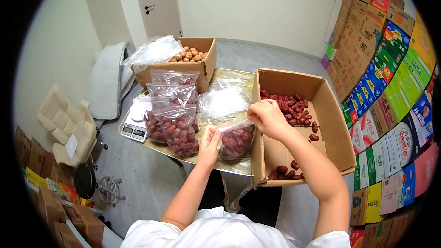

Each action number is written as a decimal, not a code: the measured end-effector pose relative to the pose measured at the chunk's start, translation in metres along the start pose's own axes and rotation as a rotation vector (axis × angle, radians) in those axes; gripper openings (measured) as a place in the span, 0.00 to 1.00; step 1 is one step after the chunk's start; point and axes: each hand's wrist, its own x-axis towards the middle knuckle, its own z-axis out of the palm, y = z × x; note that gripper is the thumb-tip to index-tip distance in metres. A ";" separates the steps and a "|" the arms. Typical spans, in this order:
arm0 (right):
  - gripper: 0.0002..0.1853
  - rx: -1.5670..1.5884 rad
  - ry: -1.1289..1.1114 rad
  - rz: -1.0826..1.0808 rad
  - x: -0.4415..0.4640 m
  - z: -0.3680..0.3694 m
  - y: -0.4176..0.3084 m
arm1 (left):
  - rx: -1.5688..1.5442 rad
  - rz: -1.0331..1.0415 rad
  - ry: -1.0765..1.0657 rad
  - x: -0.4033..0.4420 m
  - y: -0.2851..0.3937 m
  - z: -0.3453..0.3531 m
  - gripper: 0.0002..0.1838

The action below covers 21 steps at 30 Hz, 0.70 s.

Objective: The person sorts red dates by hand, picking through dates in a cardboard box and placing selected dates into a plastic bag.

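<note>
A clear zip bag of dried red dates (pixel 236 143) rests on the table's near edge, between my two hands. My left hand (pixel 209 146) pinches its upper left corner. At the bag's upper right corner my right hand (pixel 268 118) is closed on the top edge, beside the wall of a cardboard box (pixel 340 144). Loose red dates (pixel 294 108) lie in that box, mostly in the far left part, with several more at the near end. Several filled date bags (pixel 177 131) stand to the left of my left hand.
A white digital kitchen scale (pixel 134 127) sits at the table's left edge. Empty plastic bags (pixel 225 102) lie mid-table. Behind is a box of walnuts (pixel 190 55) with more bags (pixel 156 50) on it. Stacked cartons (pixel 390 92) line the right; an office chair (pixel 64 119) stands left.
</note>
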 end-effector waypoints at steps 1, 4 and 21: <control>0.06 0.001 -0.004 -0.003 0.000 -0.001 0.000 | -0.034 0.028 0.003 0.001 -0.003 -0.002 0.04; 0.08 0.003 -0.050 0.020 0.000 -0.003 -0.001 | -0.227 0.046 0.143 0.009 -0.002 0.006 0.04; 0.17 0.017 -0.083 0.064 -0.001 -0.003 -0.001 | -0.110 0.438 0.750 0.029 0.019 -0.009 0.08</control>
